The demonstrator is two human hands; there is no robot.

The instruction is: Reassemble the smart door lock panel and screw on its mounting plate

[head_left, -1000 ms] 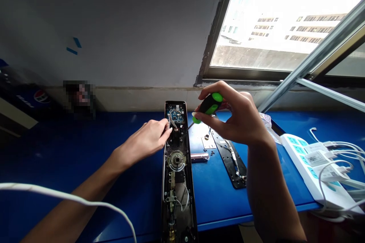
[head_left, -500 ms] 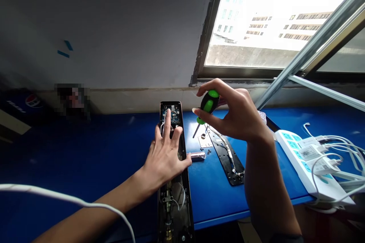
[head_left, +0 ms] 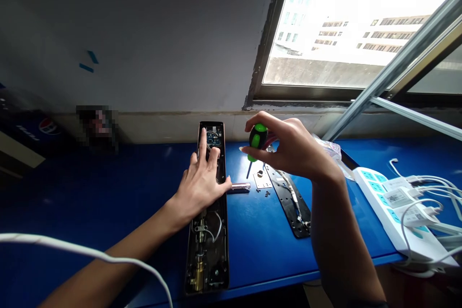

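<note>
Currently, left hand [head_left: 198, 180]: fingers spread across the open black housing [head_left: 213, 257]
Right hand [head_left: 294, 147]: pinching a green-and-black screwdriver [head_left: 257, 141], shaft downward
Housing: on the blue worktop [head_left: 265, 250], left of a black plate [head_left: 287, 197]

You face one green-and-black screwdriver [head_left: 257, 140], one long black open casing [head_left: 225, 231], one perforated black plate [head_left: 283, 197], two blue wall strips [head_left: 86, 68] far left, one white power strip [head_left: 388, 222] right.
</note>
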